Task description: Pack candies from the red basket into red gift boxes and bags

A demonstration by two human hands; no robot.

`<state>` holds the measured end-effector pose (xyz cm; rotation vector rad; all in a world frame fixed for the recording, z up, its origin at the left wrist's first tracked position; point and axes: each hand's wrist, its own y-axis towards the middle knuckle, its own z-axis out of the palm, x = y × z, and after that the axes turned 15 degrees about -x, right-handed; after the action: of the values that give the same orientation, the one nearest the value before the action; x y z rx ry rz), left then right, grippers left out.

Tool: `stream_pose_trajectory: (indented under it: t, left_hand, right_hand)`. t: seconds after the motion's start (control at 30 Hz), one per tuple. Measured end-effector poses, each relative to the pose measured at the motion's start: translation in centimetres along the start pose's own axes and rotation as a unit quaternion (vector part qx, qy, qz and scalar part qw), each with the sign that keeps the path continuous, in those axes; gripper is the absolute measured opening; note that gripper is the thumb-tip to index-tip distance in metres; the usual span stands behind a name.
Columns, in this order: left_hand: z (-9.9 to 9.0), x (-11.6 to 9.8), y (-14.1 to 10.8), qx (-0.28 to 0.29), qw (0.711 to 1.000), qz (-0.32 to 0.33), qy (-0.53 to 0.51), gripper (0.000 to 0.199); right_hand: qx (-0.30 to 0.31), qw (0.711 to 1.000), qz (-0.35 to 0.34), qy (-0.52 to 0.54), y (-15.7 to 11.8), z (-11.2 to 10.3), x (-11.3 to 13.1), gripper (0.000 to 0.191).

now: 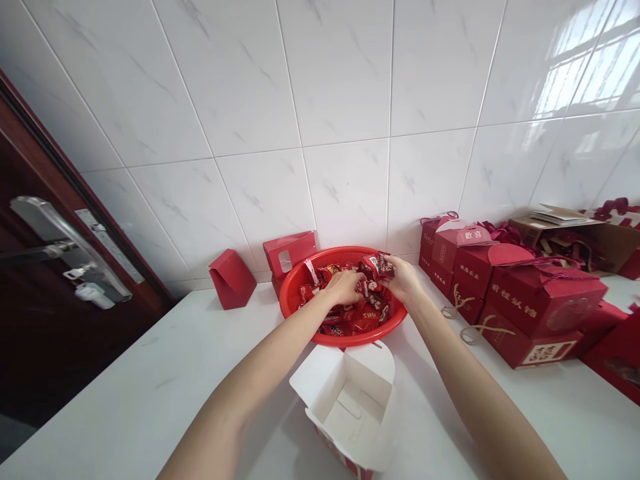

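Note:
A red plastic basket (345,341) full of red-wrapped candies (367,319) stands against the tiled wall. Inside it, my left hand (345,288) rests over the candies with its fingers apart and bent down; its fingertips touch the wrappers. At the basket's right rim, my right hand (404,280) pinches a small dark red candy packet (385,266) between thumb and fingers. In front of the basket, between my forearms, stands an open gift box (316,379) with a white inside and its flaps spread. Nothing lies in the part of the box I can see.
Two small red boxes (233,280) (290,252) stand left of and behind the basket. Several red gift boxes with cord handles (545,293) are stacked at the right. Beyond them is an open cardboard carton (615,243) holding ribbons. A dark door (45,320) borders the white counter (150,380).

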<state>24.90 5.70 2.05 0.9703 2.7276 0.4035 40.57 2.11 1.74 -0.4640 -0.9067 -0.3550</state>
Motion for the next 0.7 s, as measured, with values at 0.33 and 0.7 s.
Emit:
stream_pose_trajectory:
  t: [0.33,0.7]
  left_hand:
    - [0.2,-1.2,-0.3,0.091,0.983,0.155,-0.029,0.032]
    - [1.2,-0.5,0.0,0.182,0.979,0.072,-0.051,0.089]
  right_hand:
    - [-0.012,1.000,0.001,0.021,-0.4,0.2,0.1,0.014]
    - [-0.011,1.000,-0.004,0.020,-0.6,0.1,0.2,0.014]
